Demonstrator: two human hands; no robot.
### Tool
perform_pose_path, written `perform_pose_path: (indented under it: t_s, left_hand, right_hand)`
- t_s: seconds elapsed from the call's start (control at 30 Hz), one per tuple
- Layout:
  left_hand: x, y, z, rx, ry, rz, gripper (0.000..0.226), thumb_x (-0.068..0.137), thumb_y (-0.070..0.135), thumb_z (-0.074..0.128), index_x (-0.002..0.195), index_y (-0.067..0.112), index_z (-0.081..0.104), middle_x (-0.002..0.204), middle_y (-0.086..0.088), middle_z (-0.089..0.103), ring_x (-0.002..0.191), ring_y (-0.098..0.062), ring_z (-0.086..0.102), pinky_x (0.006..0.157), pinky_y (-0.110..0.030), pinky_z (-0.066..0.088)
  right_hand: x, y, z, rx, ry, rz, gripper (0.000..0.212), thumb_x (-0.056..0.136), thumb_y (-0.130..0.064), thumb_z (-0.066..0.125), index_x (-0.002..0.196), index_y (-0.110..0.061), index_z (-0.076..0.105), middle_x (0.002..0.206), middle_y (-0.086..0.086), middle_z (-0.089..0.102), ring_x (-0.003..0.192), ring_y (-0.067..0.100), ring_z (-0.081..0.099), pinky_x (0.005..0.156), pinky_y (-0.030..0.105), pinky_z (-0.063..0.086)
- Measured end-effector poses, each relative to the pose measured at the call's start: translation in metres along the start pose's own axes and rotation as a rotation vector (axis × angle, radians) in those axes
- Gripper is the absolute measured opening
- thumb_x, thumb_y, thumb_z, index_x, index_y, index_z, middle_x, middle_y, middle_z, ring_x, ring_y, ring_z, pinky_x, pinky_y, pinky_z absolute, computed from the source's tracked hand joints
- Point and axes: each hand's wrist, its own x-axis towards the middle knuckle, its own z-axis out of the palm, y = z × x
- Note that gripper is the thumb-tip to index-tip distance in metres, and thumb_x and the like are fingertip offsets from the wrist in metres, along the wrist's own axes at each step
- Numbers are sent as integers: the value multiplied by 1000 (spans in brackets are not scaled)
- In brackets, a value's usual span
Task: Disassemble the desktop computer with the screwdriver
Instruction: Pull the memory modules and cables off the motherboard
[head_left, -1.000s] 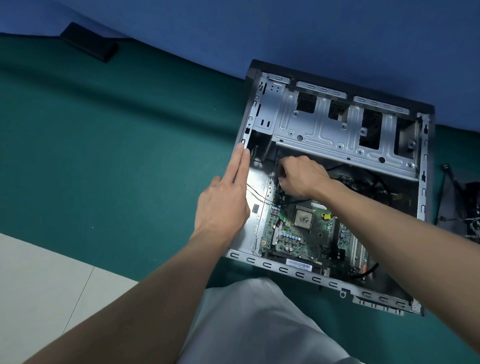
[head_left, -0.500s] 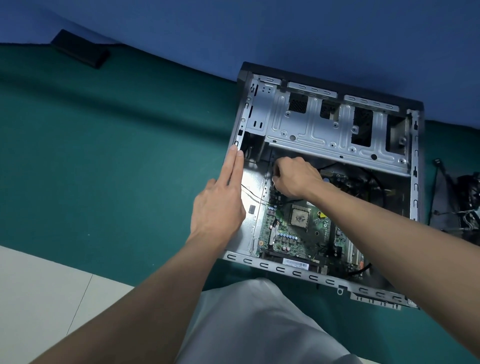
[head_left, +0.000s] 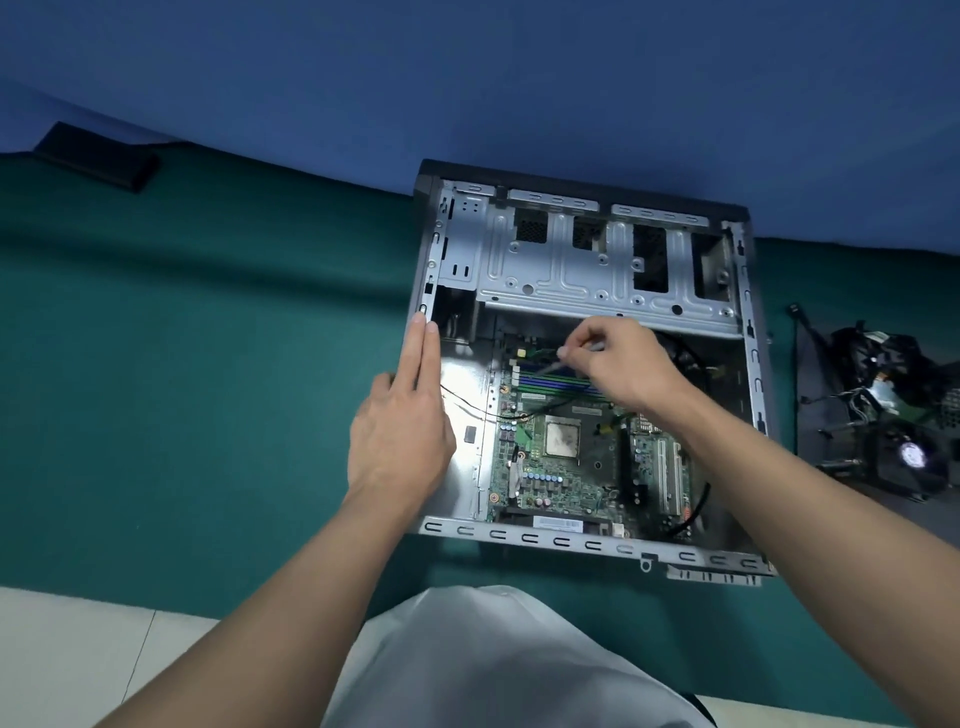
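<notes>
The desktop computer case (head_left: 597, 260) lies on its side, open, on a green mat. Inside it sits the green motherboard (head_left: 561, 467) with a bare processor (head_left: 562, 439) in the middle. My left hand (head_left: 402, 415) lies flat on the case's left rim, fingers straight and pointing away from me. My right hand (head_left: 621, 361) hovers over the upper part of the board near the blue memory slots. It pinches a thin grey screwdriver (head_left: 563, 361) whose tip points down and left. The tip itself is blurred.
Removed parts, a fan and a tangle of cables (head_left: 893, 415), lie on the mat right of the case. A flat black object (head_left: 98, 156) lies far left by the blue wall. White floor tiles (head_left: 78, 649) and my pale trouser leg (head_left: 493, 665) are nearest me.
My right hand has moved right and up from the board's upper left corner, baring the memory slots, and the screwdriver now shows between its fingers. My left hand stays on the case rim.
</notes>
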Motion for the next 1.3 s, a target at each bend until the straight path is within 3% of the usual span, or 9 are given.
perform_pose_path:
  t_s: [0.1, 0.23, 0.33, 0.4, 0.5, 0.67, 0.83, 1.07, 1.3]
  left_hand:
    - [-3, 0, 1, 107, 28, 42, 80, 93, 22, 51, 153, 10, -2, 162, -1, -8, 137, -26, 25, 104, -36, 35]
    - [-7, 7, -1, 301, 127, 110, 70, 85, 31, 60, 147, 12, 34, 159, -4, 20, 144, -20, 19, 106, -36, 15]
    - [-2, 31, 6, 205, 159, 214, 47, 80, 27, 64, 125, 15, 59, 135, -5, 56, 124, -21, 49, 98, -36, 29]
    - [9, 50, 12, 16, 37, 104, 28, 89, 25, 57, 115, 17, 65, 105, -2, 68, 98, -20, 60, 83, -35, 46]
    - [27, 64, 30, -104, -103, -115, 20, 96, 24, 54, 110, 17, 66, 81, 3, 59, 73, -18, 56, 63, -29, 47]
    - [52, 70, 51, -162, -165, -326, 21, 94, 22, 60, 111, 12, 68, 100, -15, 68, 91, -33, 65, 80, -41, 53]
    - [70, 80, 67, -147, -227, -365, 23, 93, 6, 52, 111, 7, 68, 108, -24, 62, 93, -41, 61, 81, -43, 50]
    - [69, 86, 85, -165, -146, -384, 23, 92, -7, 50, 100, -1, 71, 83, -19, 64, 64, -27, 52, 67, -34, 50]
    - [69, 83, 82, -210, -76, -435, 23, 87, 0, 61, 105, 11, 72, 94, -21, 70, 76, -29, 57, 77, -36, 51]
  right_hand:
    - [-15, 10, -15, 158, 49, 51, 12, 91, -30, 64, 81, -23, 65, 70, -4, 65, 53, 8, 50, 53, 24, 38]
    - [-31, 35, -31, 77, 179, 4, 15, 92, -36, 62, 87, -21, 65, 73, -6, 67, 68, 11, 59, 67, 28, 45]
    - [-44, 62, -47, -256, 250, -182, 15, 91, -34, 61, 98, -20, 63, 86, -5, 66, 82, 17, 59, 75, 32, 48]
    - [-50, 84, -57, -449, 267, -283, 20, 90, -30, 63, 104, -16, 64, 92, 2, 69, 87, 23, 59, 74, 34, 47]
    - [-55, 108, -56, -613, 236, -433, 18, 89, -26, 65, 99, -11, 67, 91, 6, 71, 83, 24, 59, 79, 35, 43]
    - [-50, 115, -50, -637, 284, -487, 18, 92, -31, 57, 93, -16, 67, 83, 2, 70, 75, 19, 60, 79, 35, 45]
    - [-45, 116, -49, -698, 287, -505, 17, 94, -27, 54, 83, -17, 63, 75, 0, 66, 71, 19, 54, 75, 35, 43]
    - [-46, 113, -48, -730, 301, -472, 7, 79, -14, 70, 78, -16, 64, 68, -2, 63, 66, 16, 51, 70, 30, 39]
    - [-44, 113, -47, -716, 276, -477, 3, 84, -13, 63, 85, -14, 65, 74, 0, 65, 70, 17, 51, 74, 32, 40]
